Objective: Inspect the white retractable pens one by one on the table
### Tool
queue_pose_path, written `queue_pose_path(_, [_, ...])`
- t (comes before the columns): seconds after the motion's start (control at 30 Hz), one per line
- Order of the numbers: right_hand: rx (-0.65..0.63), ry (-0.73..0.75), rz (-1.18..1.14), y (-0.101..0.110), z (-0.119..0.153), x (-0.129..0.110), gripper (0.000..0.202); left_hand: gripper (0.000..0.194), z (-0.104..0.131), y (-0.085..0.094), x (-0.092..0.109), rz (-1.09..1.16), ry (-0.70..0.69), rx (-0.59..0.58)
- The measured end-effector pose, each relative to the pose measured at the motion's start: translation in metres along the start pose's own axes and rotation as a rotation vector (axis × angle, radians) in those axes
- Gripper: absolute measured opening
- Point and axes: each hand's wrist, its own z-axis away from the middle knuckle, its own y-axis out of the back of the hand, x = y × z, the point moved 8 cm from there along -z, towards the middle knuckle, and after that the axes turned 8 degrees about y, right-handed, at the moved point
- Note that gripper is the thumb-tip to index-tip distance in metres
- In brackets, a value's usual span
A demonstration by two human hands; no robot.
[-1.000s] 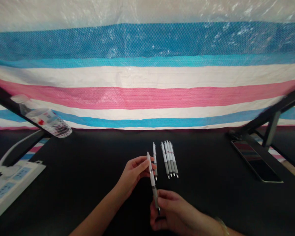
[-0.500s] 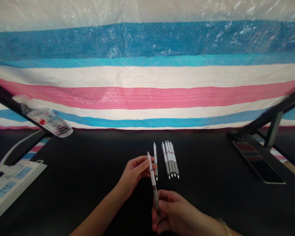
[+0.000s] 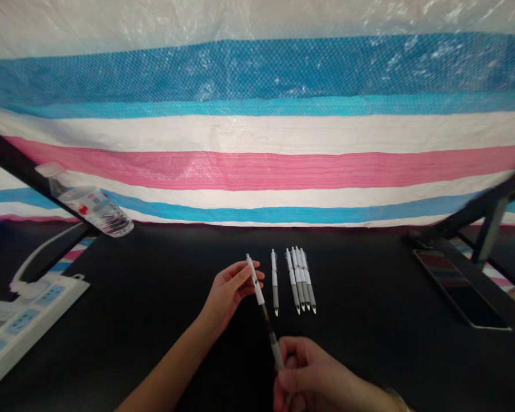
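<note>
My left hand [image 3: 228, 289] pinches the white upper barrel [image 3: 256, 281] of a click pen between thumb and fingers. The pen's grey grip section [image 3: 277, 353] is held in the closed fingers of my right hand [image 3: 311, 375]. Between the two parts the thin dark refill [image 3: 266, 320] shows bare, so the barrel and grip stand apart along one slanted line. Just right of my left hand, a single white and grey pen [image 3: 275, 283] lies on the black table. Several matching pens [image 3: 301, 280] lie side by side farther right, tips toward me.
A white power strip [image 3: 38, 320] with a plugged cable lies at the left. Behind it a clear water bottle [image 3: 96, 209] leans by a black bar. A phone [image 3: 461, 289] lies at the right edge. Striped plastic sheeting [image 3: 257, 171] hangs behind the black table [image 3: 369, 343].
The pen's two halves have come apart, baring the refill. My left hand has moved left and slightly up with the barrel; my right hand has shifted slightly right with the grip.
</note>
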Motion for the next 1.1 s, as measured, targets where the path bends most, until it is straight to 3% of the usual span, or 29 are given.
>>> queue_pose_path(0.4, [0.037, -0.027, 0.025, 0.006, 0.001, 0.005, 0.047, 0.032, -0.007, 0.011, 0.003, 0.052, 0.003, 0.060])
queue_pose_path(0.53, [0.025, -0.034, 0.011, 0.003, 0.001, 0.003, 0.048, 0.037, -0.003, 0.002, -0.003, 0.032, 0.029, -0.003])
queue_pose_path(0.77, [0.029, 0.023, -0.026, 0.000, -0.002, -0.005, 0.044, 0.036, 0.009, -0.024, -0.021, -0.138, 0.141, -0.252])
queue_pose_path(1.1, [0.008, 0.007, -0.061, 0.002, -0.004, 0.003, 0.040, 0.029, 0.008, -0.024, -0.024, -0.171, 0.176, -0.400])
